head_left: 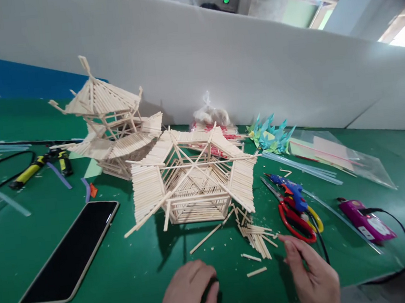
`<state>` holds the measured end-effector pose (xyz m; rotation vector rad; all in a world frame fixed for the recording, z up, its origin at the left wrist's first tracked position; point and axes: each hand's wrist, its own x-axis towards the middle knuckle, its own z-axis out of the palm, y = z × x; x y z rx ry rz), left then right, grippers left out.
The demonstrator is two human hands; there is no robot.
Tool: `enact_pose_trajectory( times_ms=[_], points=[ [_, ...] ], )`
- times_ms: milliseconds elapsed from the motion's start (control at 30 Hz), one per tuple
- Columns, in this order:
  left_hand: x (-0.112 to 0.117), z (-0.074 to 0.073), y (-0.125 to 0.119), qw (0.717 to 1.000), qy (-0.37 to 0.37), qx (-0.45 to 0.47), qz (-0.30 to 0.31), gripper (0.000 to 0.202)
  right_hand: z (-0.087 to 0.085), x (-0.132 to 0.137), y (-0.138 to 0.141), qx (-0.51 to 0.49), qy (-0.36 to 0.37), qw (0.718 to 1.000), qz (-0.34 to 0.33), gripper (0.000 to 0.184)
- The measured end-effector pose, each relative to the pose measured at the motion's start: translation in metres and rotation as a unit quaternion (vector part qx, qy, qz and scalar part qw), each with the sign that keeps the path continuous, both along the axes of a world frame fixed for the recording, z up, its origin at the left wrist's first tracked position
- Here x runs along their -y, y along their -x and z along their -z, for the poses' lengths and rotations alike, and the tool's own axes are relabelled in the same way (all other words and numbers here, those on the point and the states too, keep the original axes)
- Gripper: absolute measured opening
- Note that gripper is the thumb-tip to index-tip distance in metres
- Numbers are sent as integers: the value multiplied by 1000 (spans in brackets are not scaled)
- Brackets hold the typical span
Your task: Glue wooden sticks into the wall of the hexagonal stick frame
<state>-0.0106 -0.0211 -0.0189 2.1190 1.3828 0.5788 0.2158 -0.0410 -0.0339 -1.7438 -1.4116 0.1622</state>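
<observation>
My left hand [192, 292] rests low on the table, fingers loosely curled and thumb apart, with nothing visible in it. My right hand [309, 275] is closed in a pinch at the right edge of a pile of short wooden sticks [258, 239]; a small pale stick end shows at its fingertips. Beyond both hands stands a pavilion-like stick frame [200, 214] with sloping roof panels [147, 188] around an open top. Two loose stick pieces [256, 271] lie between the hands. Red-handled scissors [296, 221] are just beyond my right hand.
A finished-looking stick tower [106, 101] stands at back left. A phone [70, 254] lies left, near yellow-black pliers [33, 171]. At right are a blue glue gun [291, 188], clear glue sticks [301, 166], a purple device [367, 221] with a cable, and folded-paper pieces [271, 132].
</observation>
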Motion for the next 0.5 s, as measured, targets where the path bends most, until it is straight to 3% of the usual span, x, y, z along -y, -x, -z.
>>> enact_pose_trajectory(
  times_ms=[33, 67, 200, 367, 500],
  points=[
    [-7, 2, -3, 994, -55, -94, 34, 20, 5, 1, -2, -8, 19, 1000, -2, 22],
    [-15, 3, -7, 989, -63, -127, 35, 22, 9, 2, -5, -15, 36, 999, -1, 25],
    [-47, 7, -21, 979, -71, -193, 11, 27, 13, 7, -17, -29, 70, 997, 15, 30],
    [-65, 10, -30, 982, -48, -182, -3, 20, 12, 12, -30, -6, 71, 997, -4, 27],
    [-58, 5, -25, 994, -13, -105, -24, 21, 8, 12, -26, -38, 68, 997, -6, 25]
  ],
)
